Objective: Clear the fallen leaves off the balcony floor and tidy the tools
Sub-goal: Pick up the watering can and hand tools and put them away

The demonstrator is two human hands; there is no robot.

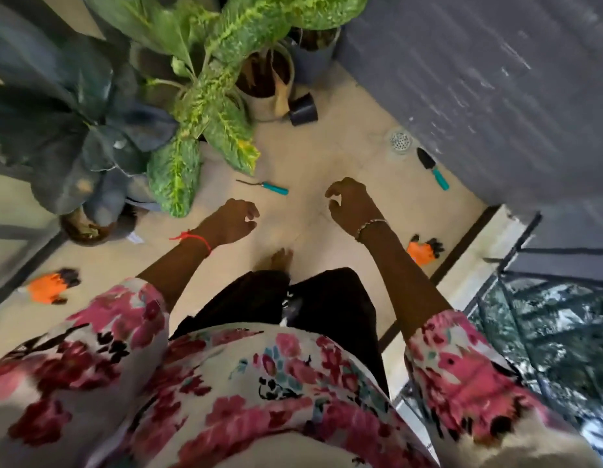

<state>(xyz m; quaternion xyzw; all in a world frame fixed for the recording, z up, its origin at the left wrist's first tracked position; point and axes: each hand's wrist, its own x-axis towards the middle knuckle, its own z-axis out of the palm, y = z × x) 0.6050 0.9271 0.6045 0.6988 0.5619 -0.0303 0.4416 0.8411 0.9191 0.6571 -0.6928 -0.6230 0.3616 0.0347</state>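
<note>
I stand on a beige tiled balcony floor. My left hand hangs above the tiles with loosely curled fingers and holds nothing. My right hand is likewise loosely curled and holds nothing. A thin weeding tool with a teal handle lies on the floor just beyond my left hand. A black trowel with a teal handle lies by the grey wall, beside a round drain. One orange and black glove lies at the right, another orange and black glove at the left.
Large potted plants crowd the far left. A tipped small black pot lies near a beige planter. The grey wall bounds the right; a railing with glass runs at lower right. My bare foot is below my hands.
</note>
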